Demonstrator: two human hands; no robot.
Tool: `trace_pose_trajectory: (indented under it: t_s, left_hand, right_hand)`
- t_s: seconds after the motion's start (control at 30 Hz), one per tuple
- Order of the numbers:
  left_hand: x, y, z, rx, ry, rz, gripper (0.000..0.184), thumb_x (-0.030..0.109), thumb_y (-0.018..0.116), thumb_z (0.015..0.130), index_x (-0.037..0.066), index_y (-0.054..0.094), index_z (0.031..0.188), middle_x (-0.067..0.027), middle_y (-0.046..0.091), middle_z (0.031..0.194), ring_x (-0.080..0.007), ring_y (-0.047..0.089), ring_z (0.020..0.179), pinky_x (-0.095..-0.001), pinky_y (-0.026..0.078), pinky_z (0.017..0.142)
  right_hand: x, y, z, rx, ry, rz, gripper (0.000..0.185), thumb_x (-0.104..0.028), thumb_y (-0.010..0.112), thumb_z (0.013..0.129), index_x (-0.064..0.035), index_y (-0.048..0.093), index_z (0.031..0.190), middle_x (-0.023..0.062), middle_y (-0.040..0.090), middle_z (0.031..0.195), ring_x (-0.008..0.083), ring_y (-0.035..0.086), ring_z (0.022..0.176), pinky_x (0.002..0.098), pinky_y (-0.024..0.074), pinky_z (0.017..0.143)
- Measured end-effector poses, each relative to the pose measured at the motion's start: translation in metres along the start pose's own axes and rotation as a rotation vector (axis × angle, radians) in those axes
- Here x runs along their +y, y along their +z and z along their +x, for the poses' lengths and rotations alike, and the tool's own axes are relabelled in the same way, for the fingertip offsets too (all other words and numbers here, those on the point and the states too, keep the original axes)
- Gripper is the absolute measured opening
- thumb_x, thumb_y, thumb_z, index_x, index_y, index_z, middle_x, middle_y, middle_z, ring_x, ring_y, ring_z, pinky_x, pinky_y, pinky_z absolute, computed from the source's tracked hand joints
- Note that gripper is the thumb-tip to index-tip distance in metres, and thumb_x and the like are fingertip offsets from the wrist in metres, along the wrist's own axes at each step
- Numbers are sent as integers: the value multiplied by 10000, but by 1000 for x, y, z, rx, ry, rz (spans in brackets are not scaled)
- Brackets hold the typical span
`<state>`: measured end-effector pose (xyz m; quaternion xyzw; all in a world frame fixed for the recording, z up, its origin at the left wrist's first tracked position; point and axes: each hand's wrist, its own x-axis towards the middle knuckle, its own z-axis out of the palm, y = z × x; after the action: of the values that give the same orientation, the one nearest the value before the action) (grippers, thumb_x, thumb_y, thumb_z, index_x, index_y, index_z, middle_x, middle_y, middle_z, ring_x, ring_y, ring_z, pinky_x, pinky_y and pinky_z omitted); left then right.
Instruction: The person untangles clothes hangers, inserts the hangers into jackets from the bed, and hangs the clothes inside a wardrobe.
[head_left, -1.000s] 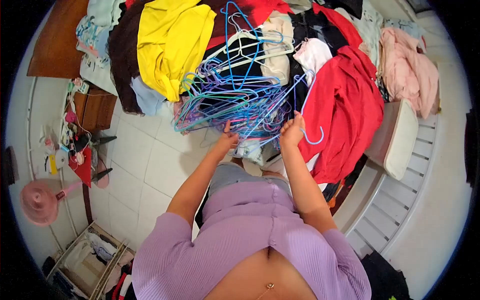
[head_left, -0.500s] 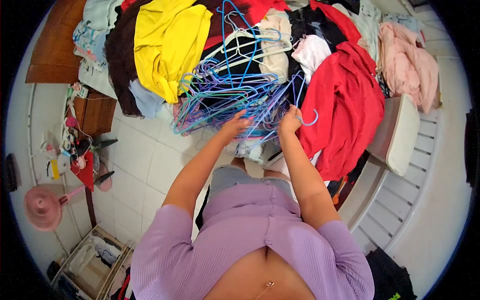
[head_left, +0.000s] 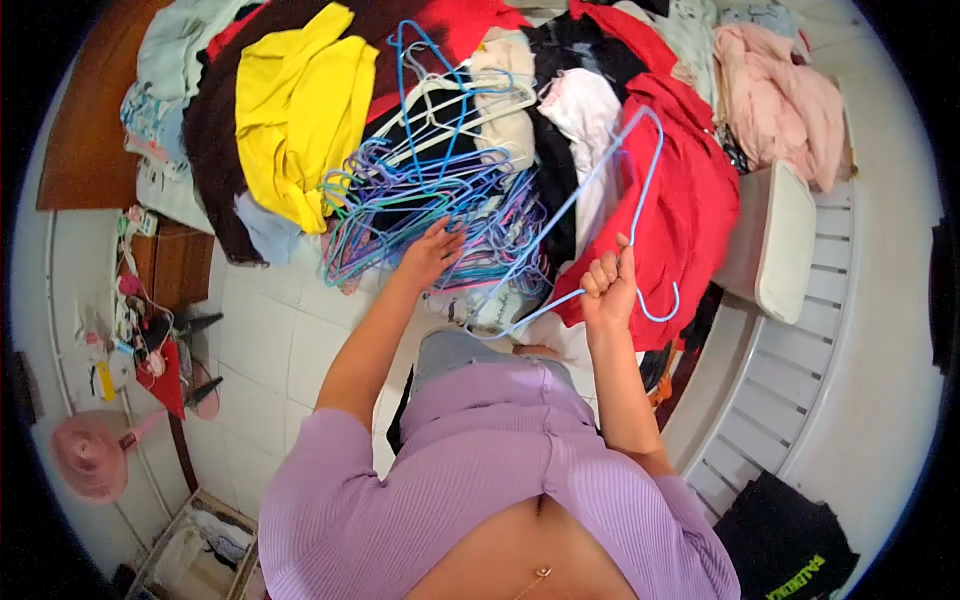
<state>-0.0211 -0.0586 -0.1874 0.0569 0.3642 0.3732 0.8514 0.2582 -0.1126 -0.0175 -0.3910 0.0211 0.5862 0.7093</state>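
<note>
My right hand [head_left: 612, 285] is closed around a light blue clothes hanger [head_left: 578, 190], gripping it near its hook. The hanger is held up at a tilt in front of the red cloth, its hook pointing down beside my wrist. At the front edge of a tangled heap of hangers [head_left: 385, 225] in blue, purple, green and pink, my left hand [head_left: 432, 258] lies with fingers stretched out, touching the heap or just over it. On top of the heap, white hangers [head_left: 425, 120] and a larger blue hanger [head_left: 402, 85] stick up.
Behind the hangers lie a yellow garment [head_left: 300, 115], a red cloth [head_left: 690, 170], a white cloth [head_left: 585, 110] and pink fabric [head_left: 780, 105]. A white slatted frame [head_left: 790, 370] runs along the right. To the left are a pink fan [head_left: 90, 455] and tiled floor [head_left: 255, 345].
My right hand has pulled the light blue hanger out of the heap, lifting it right and toward me. My left hand has shifted slightly left along the heap. The camera view has also moved.
</note>
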Motion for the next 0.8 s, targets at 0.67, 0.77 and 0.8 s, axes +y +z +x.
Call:
trace_pose_trajectory:
  t_s: [0.67, 0.77, 0.8]
  left_hand:
    - [-125, 220, 13, -296, 939, 1774, 319, 129, 633, 733, 54, 567, 1035, -139, 576, 989, -317, 520, 962, -378, 420, 822]
    - [-185, 255, 54, -765, 827, 1984, 275, 176, 574, 766, 103, 586, 1031, -121, 561, 1080, -304, 484, 1081, -422, 381, 928]
    - [-207, 261, 67, -892, 1133, 2070, 256, 192, 551, 772, 119, 598, 1012, -116, 558, 1095, -301, 466, 1123, -465, 341, 970]
  right_hand:
    - [-169, -106, -34, 399, -610, -1234, 277, -202, 489, 922, 26, 629, 990, 81, 628, 890, 129, 560, 829, 247, 426, 764]
    - [-183, -140, -46, 479, -566, -1199, 271, -206, 496, 919, 19, 637, 975, 76, 622, 833, 127, 553, 796, 254, 428, 726]
    - [-190, -153, -48, 502, -526, -1167, 269, -207, 500, 918, 16, 641, 968, 74, 622, 828, 127, 552, 795, 257, 428, 721]
